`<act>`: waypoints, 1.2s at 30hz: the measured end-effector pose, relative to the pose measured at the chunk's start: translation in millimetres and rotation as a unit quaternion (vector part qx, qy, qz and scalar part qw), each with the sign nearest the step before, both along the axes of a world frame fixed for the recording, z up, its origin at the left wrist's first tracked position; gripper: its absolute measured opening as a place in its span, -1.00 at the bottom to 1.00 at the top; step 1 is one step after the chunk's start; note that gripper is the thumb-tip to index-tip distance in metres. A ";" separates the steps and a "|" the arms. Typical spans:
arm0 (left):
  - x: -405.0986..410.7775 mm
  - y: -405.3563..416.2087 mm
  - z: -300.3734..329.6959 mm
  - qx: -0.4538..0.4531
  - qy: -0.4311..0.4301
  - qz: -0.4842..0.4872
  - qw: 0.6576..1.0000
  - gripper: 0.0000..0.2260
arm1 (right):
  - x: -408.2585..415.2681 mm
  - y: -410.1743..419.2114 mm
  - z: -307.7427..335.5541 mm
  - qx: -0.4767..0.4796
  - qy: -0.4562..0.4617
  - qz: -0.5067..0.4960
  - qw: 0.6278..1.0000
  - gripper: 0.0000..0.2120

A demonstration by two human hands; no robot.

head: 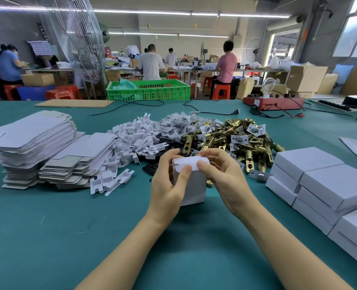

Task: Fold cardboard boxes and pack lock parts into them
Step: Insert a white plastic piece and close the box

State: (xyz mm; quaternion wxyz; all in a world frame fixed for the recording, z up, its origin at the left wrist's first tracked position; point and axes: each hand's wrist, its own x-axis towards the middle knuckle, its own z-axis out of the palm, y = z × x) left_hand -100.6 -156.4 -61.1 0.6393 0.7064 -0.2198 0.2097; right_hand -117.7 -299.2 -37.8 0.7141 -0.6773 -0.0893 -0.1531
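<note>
Both hands, left hand [167, 181] and right hand [221, 174], gripped a small white box [191, 185] at frame centre. Thumbs pressed its top flap. Brass latches [236, 141] lay piled behind.

Two hands at work: left hand [166, 185], right hand [225, 176]. One small white box [194, 187] held between them. Two stacks of flat box blanks [33, 139] at left. Uncounted heaps at centre far: white plastic inserts [131, 139], bagged small parts [173, 124], brass latch bolts [236, 139]. At least seven closed white boxes [320, 181] stacked at right. One green crate [150, 91] far. Four seated workers [151, 63] beyond.
</note>
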 end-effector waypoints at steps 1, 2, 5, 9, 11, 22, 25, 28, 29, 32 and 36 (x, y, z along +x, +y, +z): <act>0.4 0.3 -0.1 0.000 0.001 0.000 1.000 -0.73 | 0.0 -1.1 0.3 0.004 0.002 0.005 1.000 -0.76; 0.7 0.5 0.2 -0.001 0.002 0.000 1.000 -0.75 | -0.2 -1.5 0.7 0.001 -0.002 0.007 1.000 -0.75; 1.5 1.1 1.5 -0.009 -0.005 0.005 1.000 -0.81 | -1.3 1.2 2.3 -0.019 -0.022 -0.002 1.000 -0.77; 1.2 -1.1 4.0 -0.020 -0.016 0.006 1.000 -0.90 | -2.7 4.8 3.7 -0.036 -0.045 -0.015 0.998 -0.86; 1.1 -1.6 4.2 -0.021 -0.023 0.001 1.000 -0.90 | -3.1 4.9 4.7 -0.034 -0.048 -0.015 0.998 -0.88; 1.6 0.2 2.9 -0.037 -0.012 -0.030 0.999 -0.85 | -2.0 3.7 2.5 -0.030 -0.052 -0.010 0.998 -0.91; 1.4 0.2 2.4 -0.041 -0.011 -0.035 0.998 -0.85 | -2.7 2.4 1.9 -0.015 -0.049 -0.008 0.999 -0.90; 1.5 0.1 1.3 -0.035 -0.020 -0.030 0.999 -0.85 | -3.4 2.2 1.1 0.003 -0.050 -0.006 0.999 -0.95; 1.7 0.3 0.8 -0.032 -0.024 -0.029 0.999 -0.85 | -3.5 2.4 0.9 0.006 -0.051 -0.007 0.999 -0.95; 2.7 1.2 0.0 -0.029 -0.031 -0.027 0.999 -0.85 | -4.0 3.2 1.0 0.015 -0.050 -0.008 0.999 -0.93; 3.4 2.1 -0.7 -0.023 -0.040 -0.023 0.999 -0.86 | -3.8 5.8 0.9 0.018 -0.049 -0.032 0.998 -0.86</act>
